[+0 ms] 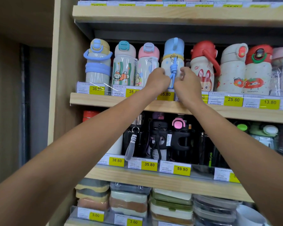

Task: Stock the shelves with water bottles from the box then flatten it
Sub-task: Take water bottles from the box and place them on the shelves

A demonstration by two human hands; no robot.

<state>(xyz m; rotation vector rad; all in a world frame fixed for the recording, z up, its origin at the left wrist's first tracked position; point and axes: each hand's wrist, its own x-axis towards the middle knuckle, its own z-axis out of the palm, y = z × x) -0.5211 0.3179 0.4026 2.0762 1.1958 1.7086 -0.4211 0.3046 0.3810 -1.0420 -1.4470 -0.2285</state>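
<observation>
A water bottle [173, 49] with a pale blue lid, cream body and a knotted blue strap [172, 71] stands upright on the wooden middle shelf [104, 101], fourth from the left in its row. My left hand [158, 79] curls against the bottle's lower left side. On the lower right side my right hand [187, 83] curls round it, so both hands hold the bottle between them. The strap hangs down in the gap between my hands. No box is in view.
Close neighbours are a pink-lidded bottle [148, 62] on the left and a red-lidded rabbit bottle [203, 66] on the right. The shelf above [153, 13] overhangs the row. Dark bottles [162, 137] fill the shelf below, and stacked lunch boxes [129, 199] sit lower down.
</observation>
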